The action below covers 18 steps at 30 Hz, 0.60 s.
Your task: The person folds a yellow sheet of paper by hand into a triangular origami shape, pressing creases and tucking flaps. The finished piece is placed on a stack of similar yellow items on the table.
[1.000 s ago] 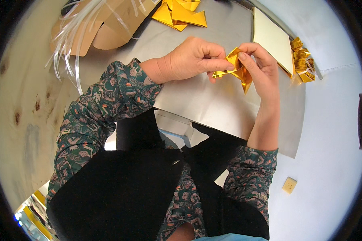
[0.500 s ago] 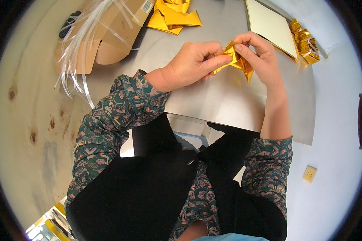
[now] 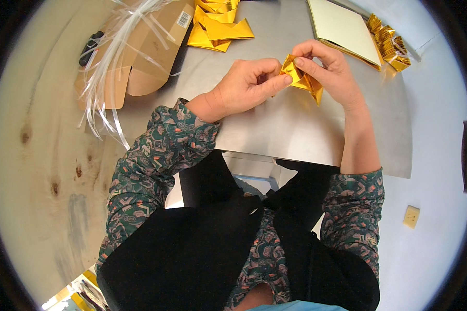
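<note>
A small piece of folded gold foil paper (image 3: 306, 83) is held up between my two hands, above the metal table (image 3: 280, 129). My left hand (image 3: 249, 85) pinches its left edge between thumb and fingers. On the other side, the thumb and forefinger of my right hand (image 3: 329, 70) grip its upper part. One pointed corner of the paper hangs down below the right thumb. The curled fingers of the left hand are partly hidden behind its thumb.
Folded gold paper pieces (image 3: 220, 32) lie at the far edge. Left of them stands a cardboard box (image 3: 155, 57) with white plastic strips (image 3: 111, 62) draped over it. At far right are a stack of cream sheets (image 3: 345, 33) and a bundle of pleated gold paper (image 3: 392, 49).
The view has shifted slightly. Both hands keep hold of the gold paper, its upper point now showing more between the thumbs.
</note>
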Tool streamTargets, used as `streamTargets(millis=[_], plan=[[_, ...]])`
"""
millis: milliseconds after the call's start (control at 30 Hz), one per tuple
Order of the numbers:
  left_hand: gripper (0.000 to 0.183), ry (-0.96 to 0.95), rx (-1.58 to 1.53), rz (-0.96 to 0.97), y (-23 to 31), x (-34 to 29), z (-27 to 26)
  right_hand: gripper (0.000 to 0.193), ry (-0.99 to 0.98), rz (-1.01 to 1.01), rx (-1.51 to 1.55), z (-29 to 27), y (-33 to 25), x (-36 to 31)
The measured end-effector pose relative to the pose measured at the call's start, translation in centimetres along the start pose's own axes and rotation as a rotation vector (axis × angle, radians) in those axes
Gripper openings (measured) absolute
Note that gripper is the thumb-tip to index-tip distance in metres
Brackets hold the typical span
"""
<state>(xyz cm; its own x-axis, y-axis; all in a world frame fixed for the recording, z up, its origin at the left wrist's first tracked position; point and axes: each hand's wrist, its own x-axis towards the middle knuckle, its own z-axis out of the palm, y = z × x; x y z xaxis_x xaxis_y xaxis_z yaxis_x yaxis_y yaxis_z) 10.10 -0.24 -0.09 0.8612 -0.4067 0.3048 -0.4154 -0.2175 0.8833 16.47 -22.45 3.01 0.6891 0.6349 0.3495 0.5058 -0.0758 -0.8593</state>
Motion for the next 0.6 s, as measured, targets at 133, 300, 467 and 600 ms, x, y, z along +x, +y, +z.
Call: streamTargets(millis=[133,300,467,600], plan=[[0.027,0.032,-0.056,-0.006,0.1,0.0,0.7,0.013,-0.003,0.027,0.0,0.0,-0.2,-0.1],[0.024,0.105,-0.039,-0.036,0.6,-0.1,0.5,0.019,0.034,0.018,-0.101,0.5,-0.7,-0.3],[0.027,0.127,-0.018,-0.043,1.0,-0.2,0.6,0.021,-0.053,0.14,0.069,0.5,-0.6,-0.2],[0.028,0.14,-0.05,-0.047,1.3,-0.1,0.9,0.018,-0.087,0.187,0.078,-0.3,-0.5,-0.3]])
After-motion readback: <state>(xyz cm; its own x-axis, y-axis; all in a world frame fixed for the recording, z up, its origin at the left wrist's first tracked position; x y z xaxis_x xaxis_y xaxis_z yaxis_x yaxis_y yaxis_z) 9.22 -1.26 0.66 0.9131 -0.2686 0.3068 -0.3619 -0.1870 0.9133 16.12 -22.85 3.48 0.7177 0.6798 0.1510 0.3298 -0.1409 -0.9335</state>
